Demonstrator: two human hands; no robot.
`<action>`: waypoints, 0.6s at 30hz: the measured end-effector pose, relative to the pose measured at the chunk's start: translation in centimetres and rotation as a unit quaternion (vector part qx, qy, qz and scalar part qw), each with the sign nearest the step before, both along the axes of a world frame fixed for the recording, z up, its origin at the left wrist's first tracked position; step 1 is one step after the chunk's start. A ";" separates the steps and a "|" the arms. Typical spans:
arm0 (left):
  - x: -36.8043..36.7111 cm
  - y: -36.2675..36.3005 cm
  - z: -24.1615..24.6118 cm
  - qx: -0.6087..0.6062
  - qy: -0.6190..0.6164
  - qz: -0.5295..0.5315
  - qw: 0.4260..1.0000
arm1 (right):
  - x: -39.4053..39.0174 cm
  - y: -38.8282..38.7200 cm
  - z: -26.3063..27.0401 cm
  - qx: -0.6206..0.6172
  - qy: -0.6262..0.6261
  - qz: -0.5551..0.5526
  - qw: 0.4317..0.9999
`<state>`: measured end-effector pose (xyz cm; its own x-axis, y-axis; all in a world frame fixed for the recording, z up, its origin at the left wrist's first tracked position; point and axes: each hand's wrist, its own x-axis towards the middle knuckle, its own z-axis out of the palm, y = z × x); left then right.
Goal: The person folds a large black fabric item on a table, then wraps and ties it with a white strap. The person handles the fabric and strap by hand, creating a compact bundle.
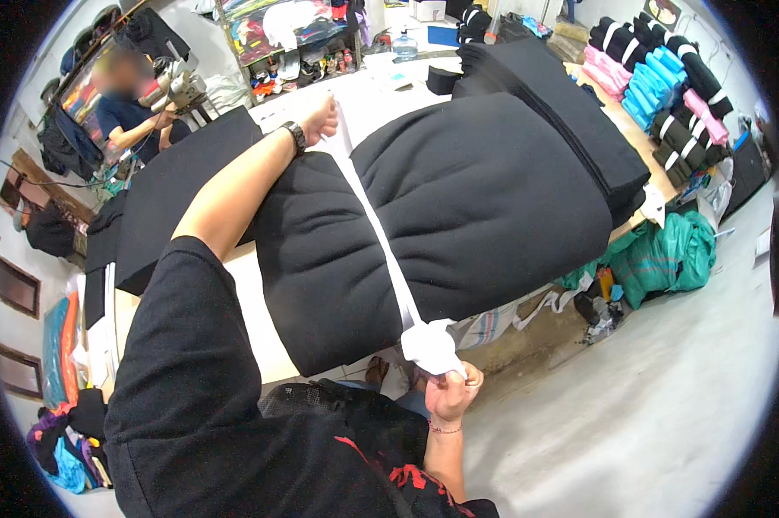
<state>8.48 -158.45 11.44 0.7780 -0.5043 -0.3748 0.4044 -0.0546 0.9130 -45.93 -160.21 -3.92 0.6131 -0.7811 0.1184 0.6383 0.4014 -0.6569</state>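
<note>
A large bundle of folded black fabric (493, 188) lies on the table before me. Around its middle runs a tight white fabric strip (377, 226), which pinches the cloth into creases. Beyond the bundle's far edge, my left hand (318, 122), with a dark watch at the wrist, is clenched on the strip's far part; the exact grip is partly hidden. At the near edge my right hand (453, 392) pinches a bunched white cloth end (431, 348), which hangs where the strip comes over the side.
Stacked black fabric (564, 110) stands behind the bundle, with another black block (182, 188) on the left. Tied pink, blue and black bundles (655, 81) line the right. A green sack (667, 259) sits below the table edge. A person (127, 107) works at a sewing machine (179, 87).
</note>
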 end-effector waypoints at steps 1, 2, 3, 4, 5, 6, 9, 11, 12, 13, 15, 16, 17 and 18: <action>0.4 -0.5 -0.5 -0.023 -0.028 -0.013 0.999 | 1.1 -0.7 -0.7 0.053 0.024 0.000 0.998; 0.9 -0.5 -1.0 -0.029 -0.024 -0.049 0.998 | 1.7 -1.1 -1.3 0.102 0.013 0.001 0.995; 1.4 -0.7 -1.3 -0.042 -0.034 -0.083 0.995 | 2.6 -1.5 -2.0 0.152 0.007 -0.004 0.988; 1.9 -1.0 -1.8 -0.035 -0.006 -0.105 0.994 | 3.5 -2.3 -2.4 0.113 -0.023 0.023 0.993; 2.3 -0.8 -2.2 -0.044 0.001 -0.124 0.991 | 4.4 -2.6 -3.1 0.152 0.009 0.016 0.988; 2.7 -1.0 -2.3 -0.037 0.037 -0.128 0.990 | 5.7 -3.1 -3.7 0.186 0.021 0.004 0.982; 2.6 -0.7 -2.9 -0.067 -0.019 -0.199 0.977 | 7.4 -3.5 -5.5 0.283 -0.054 0.077 0.955; 2.1 -0.5 -2.7 -0.069 -0.085 -0.265 0.958 | 7.7 -3.7 -6.6 0.305 -0.117 0.142 0.935; 1.5 -0.5 -2.6 -0.034 -0.124 -0.293 0.947 | 7.9 -3.6 -7.1 0.293 -0.123 0.139 0.938; 1.1 -0.5 -2.3 -0.007 -0.165 -0.312 0.936 | 7.9 -3.7 -7.5 0.230 -0.071 0.127 0.962; 0.0 -0.4 -1.3 0.106 -0.321 -0.330 0.881 | 7.9 -3.9 -8.4 0.122 0.037 0.079 0.989; -0.5 -0.4 -0.7 0.130 -0.409 -0.334 0.840 | 8.1 -4.0 -8.7 0.154 0.027 0.076 0.985; -1.2 -0.4 0.0 0.163 -0.480 -0.332 0.796 | 8.1 -4.2 -9.0 0.215 -0.015 0.095 0.972; -1.5 -0.1 1.1 0.167 -0.475 -0.350 0.790 | 8.3 -4.3 -9.2 0.265 -0.052 0.100 0.958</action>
<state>6.97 -158.60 12.53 0.3622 -0.9321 0.0073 -0.6905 -0.2631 0.6738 -37.62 -164.47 -13.10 0.7626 -0.6172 -0.1937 0.5650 0.7813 -0.2652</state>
